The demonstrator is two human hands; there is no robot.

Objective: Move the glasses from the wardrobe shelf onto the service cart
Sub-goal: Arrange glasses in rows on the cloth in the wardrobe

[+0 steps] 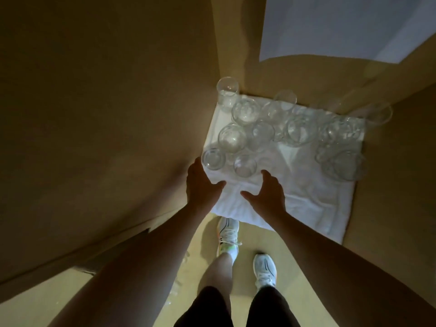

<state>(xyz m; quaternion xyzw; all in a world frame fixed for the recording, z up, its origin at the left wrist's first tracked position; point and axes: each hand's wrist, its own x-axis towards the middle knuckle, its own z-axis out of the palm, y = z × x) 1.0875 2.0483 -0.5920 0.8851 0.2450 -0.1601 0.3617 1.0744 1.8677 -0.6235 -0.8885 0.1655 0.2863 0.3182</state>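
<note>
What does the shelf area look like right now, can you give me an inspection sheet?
Surface: wooden wardrobe shelf, a white cloth spread on it.
Job's things: many clear glasses crowded on the cloth, none lifted.
Clutter: nothing seen.
Hands: left hand and right hand open over the cloth's near edge, close to the front glasses, holding nothing.
Cables: nothing seen.
Surroundings: wooden side panels, pale floor, white shoes; no cart in view.
</note>
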